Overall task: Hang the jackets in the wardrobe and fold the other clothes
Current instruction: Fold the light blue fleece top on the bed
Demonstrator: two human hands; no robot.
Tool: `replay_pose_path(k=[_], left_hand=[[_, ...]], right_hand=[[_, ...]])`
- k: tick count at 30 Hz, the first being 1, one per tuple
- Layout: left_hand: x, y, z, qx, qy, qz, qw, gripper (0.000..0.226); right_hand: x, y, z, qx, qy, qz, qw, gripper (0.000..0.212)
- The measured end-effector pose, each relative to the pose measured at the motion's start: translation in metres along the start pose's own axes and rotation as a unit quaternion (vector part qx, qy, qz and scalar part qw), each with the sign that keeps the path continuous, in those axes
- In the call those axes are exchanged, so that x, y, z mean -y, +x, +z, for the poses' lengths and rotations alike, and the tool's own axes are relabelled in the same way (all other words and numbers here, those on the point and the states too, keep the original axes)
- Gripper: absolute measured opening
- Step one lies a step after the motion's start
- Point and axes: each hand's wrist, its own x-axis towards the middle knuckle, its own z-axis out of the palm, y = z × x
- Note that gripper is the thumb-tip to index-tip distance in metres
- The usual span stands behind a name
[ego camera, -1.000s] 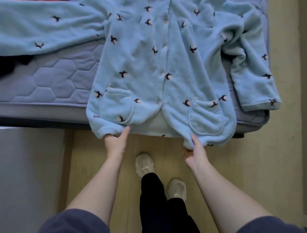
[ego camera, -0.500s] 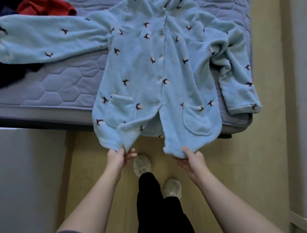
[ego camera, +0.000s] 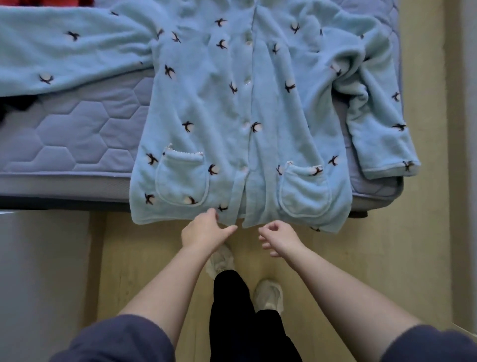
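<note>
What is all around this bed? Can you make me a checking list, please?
Surface: quilted grey-blue mattress.
Job's things: blue fleece top, buttoned, lying flat; its hem hangs over the mattress edge; one sleeve is spread out, the other crumpled.
Clutter: red cloth and dark cloth at the picture's edges, mostly cut off.
Hands: left hand at the hem, grip unclear; right hand just below the hem, fingers loosely curled, holding nothing.
Cables: nothing seen.
Surroundings: wooden floor; pale shoes.
</note>
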Motion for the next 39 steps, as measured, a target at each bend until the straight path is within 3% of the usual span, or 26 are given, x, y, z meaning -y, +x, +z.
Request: replay_pose_path(k=[2, 5, 8, 12, 15, 19, 21, 24, 29, 34, 39], left_hand=[[-0.016, 0.012, 0.009, -0.025, 0.062, 0.017, 0.998, 0.055], [-0.03, 0.024, 0.02, -0.061, 0.083, 0.024, 0.994, 0.038], [-0.029, 0.031, 0.023, -0.098, 0.069, 0.031, 0.992, 0.029], [-0.02, 0.011, 0.024, -0.121, 0.028, 0.095, 0.988, 0.022], [-0.003, -0.008, 0.026, -0.115, 0.06, 0.141, 0.981, 0.021], [0.015, -0.017, 0.025, 0.023, 0.178, 0.139, 0.974, 0.028], [0.012, -0.021, 0.016, 0.068, 0.187, 0.122, 0.972, 0.028], [-0.003, -0.025, -0.014, 0.081, 0.167, 0.115, 0.976, 0.026], [-0.05, -0.026, -0.08, 0.036, 0.111, 0.143, 0.983, 0.021], [-0.114, -0.016, -0.122, 0.014, 0.093, 0.148, 0.985, 0.019], [-0.196, 0.017, -0.121, -0.002, 0.028, 0.117, 0.993, 0.02]], right_hand=[[0.01, 0.02, 0.011, -0.04, -0.074, -0.037, 0.996, 0.024], [0.021, 0.037, 0.024, -0.127, -0.175, -0.039, 0.976, 0.042], [0.024, 0.045, 0.029, -0.163, -0.158, -0.042, 0.973, 0.029], [0.015, 0.029, 0.032, -0.082, -0.101, -0.146, 0.981, 0.02], [0.004, 0.018, 0.028, -0.05, -0.147, -0.148, 0.977, 0.023], [-0.013, 0.016, 0.015, 0.044, -0.254, -0.099, 0.961, 0.021], [-0.011, 0.009, 0.005, 0.04, -0.247, -0.087, 0.964, 0.019], [0.005, -0.006, -0.028, 0.012, -0.221, -0.076, 0.972, 0.017], [0.052, -0.022, -0.1, -0.034, -0.229, -0.082, 0.969, 0.019], [0.095, -0.012, -0.179, -0.15, -0.235, -0.097, 0.956, 0.024], [0.121, 0.033, -0.275, -0.262, -0.208, -0.059, 0.94, 0.045]])
